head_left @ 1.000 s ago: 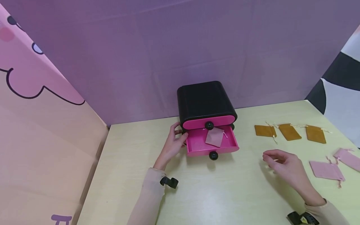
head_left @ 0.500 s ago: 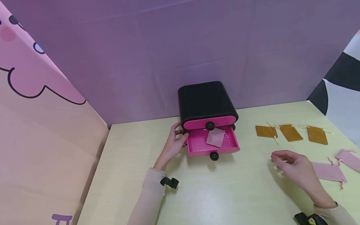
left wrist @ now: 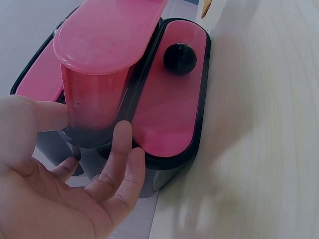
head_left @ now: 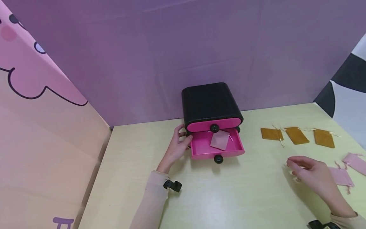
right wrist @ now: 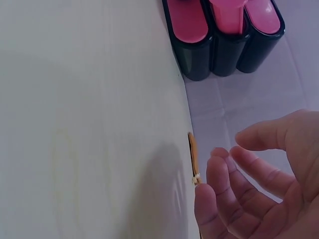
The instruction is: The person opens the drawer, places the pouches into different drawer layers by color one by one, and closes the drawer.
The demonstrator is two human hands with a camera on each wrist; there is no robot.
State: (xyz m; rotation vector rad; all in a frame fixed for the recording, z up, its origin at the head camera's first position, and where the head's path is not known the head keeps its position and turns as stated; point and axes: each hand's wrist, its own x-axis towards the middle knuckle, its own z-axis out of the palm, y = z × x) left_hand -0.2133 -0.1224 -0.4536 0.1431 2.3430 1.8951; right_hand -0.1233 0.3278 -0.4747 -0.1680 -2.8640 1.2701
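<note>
A small black drawer cabinet (head_left: 211, 101) with pink fronts stands by the purple cloth. Its middle drawer (head_left: 200, 145) is pulled out, and a pale pink drawstring pouch (head_left: 220, 140) lies inside. My left hand (head_left: 175, 151) holds the cabinet's left side; in the left wrist view the thumb (left wrist: 52, 115) is at the drawer's side and other fingertips are at the housing's end. To the right, my right hand (head_left: 313, 175) hovers over the table with loosely bent fingers and nothing in them. It partly covers a pink pouch (head_left: 341, 176).
Three mustard-brown pouches (head_left: 297, 135) lie in a row on the pale table (head_left: 137, 152), right of the cabinet. Another pink pouch (head_left: 355, 163) is near the right edge. Purple cloth (head_left: 143, 63) hangs behind, and a printed panel (head_left: 43, 143) stands at the left.
My right hand has moved rightward, away from the cabinet and over the nearer pink pouch. The left hand and the pulled-out drawer have stayed in place.
</note>
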